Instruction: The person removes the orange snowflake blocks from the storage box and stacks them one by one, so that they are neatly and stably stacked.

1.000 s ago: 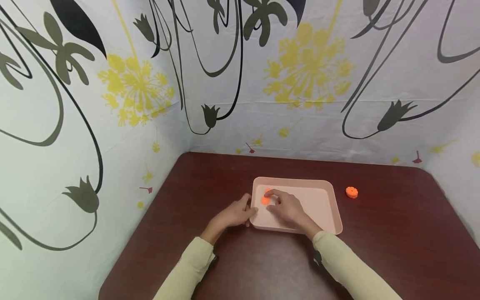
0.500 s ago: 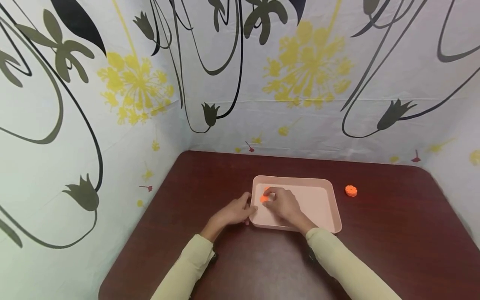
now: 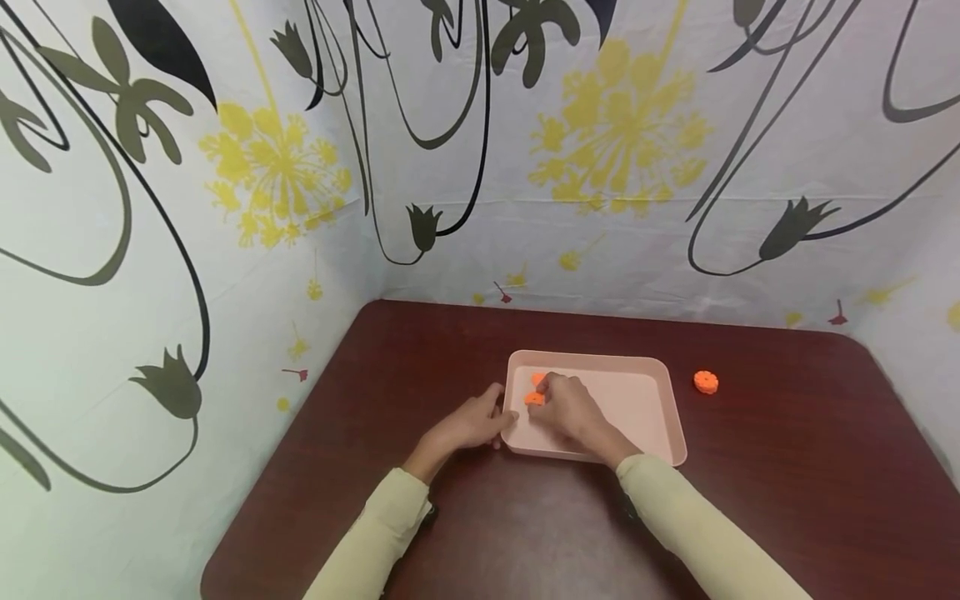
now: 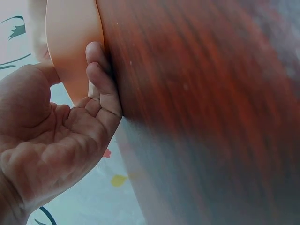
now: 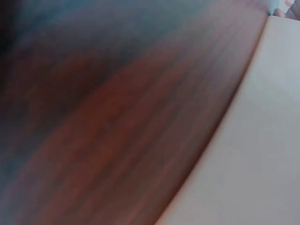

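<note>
A shallow pink tray (image 3: pixel 622 404) lies on the table. My left hand (image 3: pixel 468 422) grips its left side, the thumb over the rim and the other fingers along the outer wall. In the left wrist view my left hand (image 4: pixel 61 122) shows its palm, with bent fingers against the tray wall (image 4: pixel 75 28). Over the tray's left part, my right hand (image 3: pixel 572 410) pinches a small orange scalloped disc (image 3: pixel 534 399) between thumb and fingers. Another orange disc (image 3: pixel 538 378) lies just behind it, partly covered by the fingers. In the right wrist view the right hand is out of sight.
A thicker orange scalloped piece (image 3: pixel 706 382) sits on the dark red-brown table (image 3: pixel 787 467) to the right of the tray. Floral-patterned cloth (image 3: pixel 450 167) hangs behind the table and along its left side.
My right thumb and fingers have closed around the nearer orange disc, which now looks tilted. The left hand keeps its hold on the tray.
</note>
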The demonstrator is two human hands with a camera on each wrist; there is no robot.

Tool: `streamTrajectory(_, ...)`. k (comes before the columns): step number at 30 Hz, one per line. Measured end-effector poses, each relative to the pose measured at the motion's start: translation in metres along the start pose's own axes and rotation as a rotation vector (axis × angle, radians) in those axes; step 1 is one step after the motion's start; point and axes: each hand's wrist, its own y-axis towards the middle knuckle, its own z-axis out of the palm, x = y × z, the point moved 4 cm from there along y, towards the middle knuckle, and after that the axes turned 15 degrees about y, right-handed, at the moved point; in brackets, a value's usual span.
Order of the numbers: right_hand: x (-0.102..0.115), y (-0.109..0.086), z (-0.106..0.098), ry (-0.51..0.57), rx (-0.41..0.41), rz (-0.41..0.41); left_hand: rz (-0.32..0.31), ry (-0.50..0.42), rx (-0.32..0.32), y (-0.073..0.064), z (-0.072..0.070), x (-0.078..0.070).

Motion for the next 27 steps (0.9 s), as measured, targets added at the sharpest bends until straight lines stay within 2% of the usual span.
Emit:
streamTrajectory(6,0.004,-0.009,-0.017,-0.012,-0.028,-0.015,0.008,-0.007,-0.004,-0.001,-0.001,-0.001)
streamTrajectory(13,0.000,-0.031,-0.057,-0.044,-0.097,-0.080,0.003,-0.021,0.001,-0.002,-0.001,-0.001)
streamTrajectory(21,-0.025,-0.059,-0.114,-0.083,-0.144,-0.083,0.034,-0.037,-0.005,-0.002,-0.001,-0.001)
streamTrajectory(27,-0.050,-0.072,-0.152,-0.125,-0.245,-0.071,0.043,-0.053,-0.002,-0.003,-0.002,-0.001)
